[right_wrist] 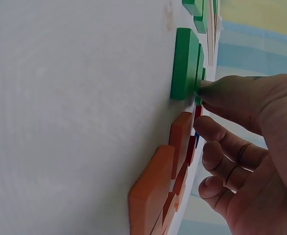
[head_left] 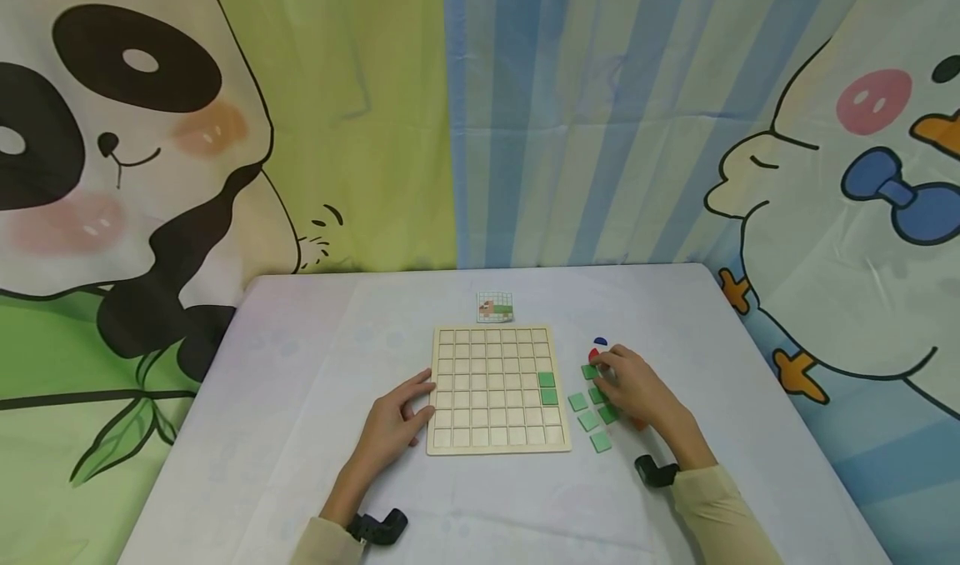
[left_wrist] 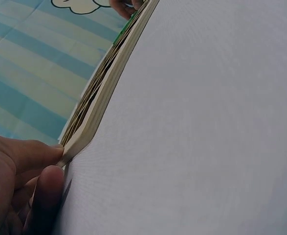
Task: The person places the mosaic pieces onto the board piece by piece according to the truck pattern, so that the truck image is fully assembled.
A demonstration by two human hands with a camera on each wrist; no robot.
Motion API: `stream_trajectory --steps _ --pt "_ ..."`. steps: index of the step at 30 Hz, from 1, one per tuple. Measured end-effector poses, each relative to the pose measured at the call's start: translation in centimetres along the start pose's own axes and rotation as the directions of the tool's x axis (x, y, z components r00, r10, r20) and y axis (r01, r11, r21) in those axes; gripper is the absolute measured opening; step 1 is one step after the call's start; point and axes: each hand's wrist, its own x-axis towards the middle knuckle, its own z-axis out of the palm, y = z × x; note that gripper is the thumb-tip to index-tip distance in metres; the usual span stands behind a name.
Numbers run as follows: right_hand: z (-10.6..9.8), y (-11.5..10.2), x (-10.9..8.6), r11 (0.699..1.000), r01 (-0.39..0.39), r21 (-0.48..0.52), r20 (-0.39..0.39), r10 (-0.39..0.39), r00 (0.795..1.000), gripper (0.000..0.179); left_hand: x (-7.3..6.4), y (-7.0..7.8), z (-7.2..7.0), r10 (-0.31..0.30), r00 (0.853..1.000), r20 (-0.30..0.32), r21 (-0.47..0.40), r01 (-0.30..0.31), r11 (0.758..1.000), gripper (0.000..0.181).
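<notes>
A square wooden grid board [head_left: 489,439] lies on the white table, with two green tiles [head_left: 547,387] in its right-hand cells. My left hand [head_left: 393,415] rests against the board's left side, thumb and index finger spread apart along the edge; the left wrist view shows fingertips at the frame's edge [left_wrist: 92,129]. To the board's right, my right hand [head_left: 637,388] reaches over loose pieces. Its thumb and index finger pinch a small green tile [head_left: 588,372] beside a red piece [head_left: 594,353]. Several more green tiles [head_left: 588,420] lie around it.
A small picture card [head_left: 495,307] with a grid pattern lies behind the board. Beyond the red piece is a blue half-round piece [head_left: 601,341]. Several orange pieces [right_wrist: 150,193] lie under my right palm. Printed curtains [head_left: 570,115] hang behind the table.
</notes>
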Motion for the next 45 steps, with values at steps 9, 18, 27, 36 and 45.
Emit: stream_trajectory --steps 9,18,27,36,45 --pt "-0.3 0.0 0.0 1.000 -0.024 0.007 0.018 0.024 1.000 0.029 0.1 -0.1 0.0 -0.004 1.000 0.003 -0.010 0.004 1.000 0.047" --pt "-0.8 0.2 0.0 0.999 -0.027 0.030 0.052 0.026 0.998 0.032 0.1 0.0 0.0 -0.005 1.000 -0.002 -0.004 0.005 1.000 0.048" --pt "-0.8 0.4 -0.1 0.999 -0.032 0.036 0.051 0.030 0.998 0.032 0.0 0.1 0.0 0.001 1.000 -0.001 -0.008 -0.001 1.000 0.048" --pt "-0.7 0.0 0.0 0.999 -0.029 0.040 0.037 0.028 0.999 0.033 0.0 0.0 -0.1 0.009 1.000 0.000 0.008 -0.009 1.000 0.048" --pt "-0.5 -1.1 -0.1 0.999 0.015 0.044 0.033 -0.017 0.999 0.031 0.0 0.0 -0.1 0.011 1.000 0.002 -0.005 -0.011 1.000 0.048"
